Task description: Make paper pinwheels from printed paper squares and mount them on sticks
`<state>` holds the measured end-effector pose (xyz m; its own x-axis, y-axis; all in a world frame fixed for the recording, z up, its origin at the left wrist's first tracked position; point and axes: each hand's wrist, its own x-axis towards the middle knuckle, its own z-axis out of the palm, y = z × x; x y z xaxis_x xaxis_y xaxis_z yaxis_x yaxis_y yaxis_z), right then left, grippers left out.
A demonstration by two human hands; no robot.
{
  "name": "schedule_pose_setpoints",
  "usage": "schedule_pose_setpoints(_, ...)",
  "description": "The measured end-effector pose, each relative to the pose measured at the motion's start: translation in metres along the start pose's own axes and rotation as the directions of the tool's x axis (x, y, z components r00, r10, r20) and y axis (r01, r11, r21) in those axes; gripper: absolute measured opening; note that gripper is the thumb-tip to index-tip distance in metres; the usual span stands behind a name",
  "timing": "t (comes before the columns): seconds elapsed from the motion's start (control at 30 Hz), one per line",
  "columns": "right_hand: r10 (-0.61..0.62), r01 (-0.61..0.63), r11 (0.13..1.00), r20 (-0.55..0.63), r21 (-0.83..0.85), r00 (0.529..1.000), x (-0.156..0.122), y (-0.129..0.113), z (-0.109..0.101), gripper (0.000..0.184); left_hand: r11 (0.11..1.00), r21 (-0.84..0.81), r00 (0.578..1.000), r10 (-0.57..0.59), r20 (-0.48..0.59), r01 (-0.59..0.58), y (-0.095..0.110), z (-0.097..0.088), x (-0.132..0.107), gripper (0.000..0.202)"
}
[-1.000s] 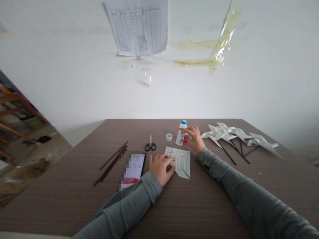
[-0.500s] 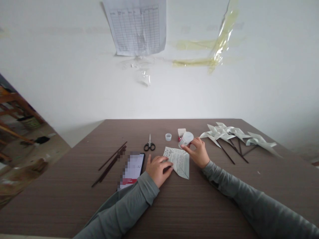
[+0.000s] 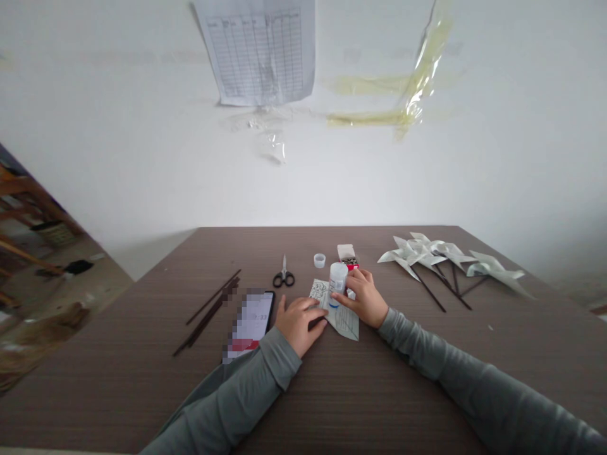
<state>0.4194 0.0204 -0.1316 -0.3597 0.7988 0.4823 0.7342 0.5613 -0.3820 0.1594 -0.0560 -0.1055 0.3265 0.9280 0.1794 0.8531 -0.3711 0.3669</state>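
A small folded sheet of printed paper lies on the table in front of me, a line drawing at its far left corner. My left hand rests on the sheet's left edge, fingers spread, holding nothing. Above the sheet, my right hand grips a translucent white glue stick with blue print, held nearly upright between thumb and fingers. Its lower end meets or nearly meets the paper; the exact contact is hidden. Farther back stands a short translucent cap.
Black-handled scissors and a phone lie left of the paper, with dark thin sticks beyond. Behind my right hand is an open red-and-white box of small metallic pieces. Several paper pinwheels lie at right.
My right hand has moved slightly left and down, turning the glue stick from tilted to nearly upright over the paper. The open box shows more. My left hand stays put.
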Motion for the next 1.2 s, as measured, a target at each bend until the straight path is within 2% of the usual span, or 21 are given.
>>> schedule_pose_setpoints(0.27,-0.043,0.042,0.999,0.011,0.022,0.999,0.000,-0.001,-0.004,0.034,1.000,-0.026,1.000,0.001,0.031,0.000,0.001,-0.006,0.001,0.031)
schedule_pose_setpoints(0.57,-0.058,0.058,0.998,-0.019,0.000,0.998,-0.002,0.007,-0.002,0.033,1.000,-0.009,0.999,-0.021,0.028,0.021,-0.002,0.000,0.005,0.029)
schedule_pose_setpoints(0.67,-0.009,0.010,1.000,-0.084,0.015,0.996,-0.001,0.012,-0.004,0.020,1.000,-0.012,1.000,-0.011,0.023,0.012,-0.004,0.002,0.006,0.030)
schedule_pose_setpoints(0.7,0.015,-0.011,0.999,-0.111,0.040,0.994,-0.001,0.013,-0.005,0.021,1.000,-0.013,1.000,-0.008,0.017,0.009,-0.005,0.002,0.005,0.030)
schedule_pose_setpoints(0.8,0.090,-0.068,0.990,-0.174,0.124,0.981,0.000,0.018,-0.009,0.045,1.000,-0.008,1.000,-0.011,0.019,0.012,-0.007,0.004,0.004,0.028)
schedule_pose_setpoints(0.9,0.127,-0.097,0.984,-0.208,0.151,0.970,0.001,0.022,-0.013,0.056,1.000,-0.022,1.000,0.008,-0.004,-0.009,-0.009,0.004,0.003,0.029)
schedule_pose_setpoints(1.1,0.168,-0.154,0.985,-0.247,0.075,0.954,0.004,0.024,-0.013,0.059,0.999,-0.026,0.999,-0.024,0.032,0.025,-0.004,-0.002,0.005,0.024)
schedule_pose_setpoints(1.2,0.148,-0.142,0.989,-0.245,0.042,0.958,0.009,0.025,-0.014,0.060,0.999,-0.036,0.999,-0.032,0.039,0.033,-0.002,-0.008,0.005,0.023)
